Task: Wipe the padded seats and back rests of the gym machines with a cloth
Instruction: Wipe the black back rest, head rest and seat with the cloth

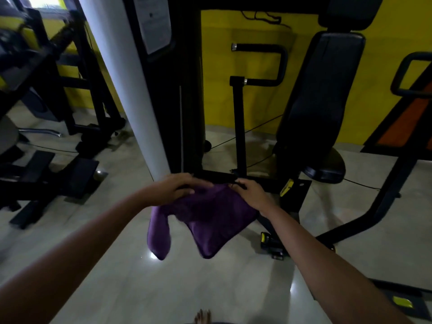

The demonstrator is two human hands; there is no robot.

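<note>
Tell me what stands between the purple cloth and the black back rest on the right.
Nothing visible blocks it. Both hands, left and right, hold the purple cloth in open air above the floor. The back rest and seat lie ahead to the right; the black post stands left of that path.

You have no text here that you can read. The one thing bearing print is the white instruction placard [153,22] at the far end, fixed to the black weight-stack column [184,90] just right of the white pillar [131,78]. Its lines of small grey print and a dark mark near its middle are too blurred to make out.
</note>
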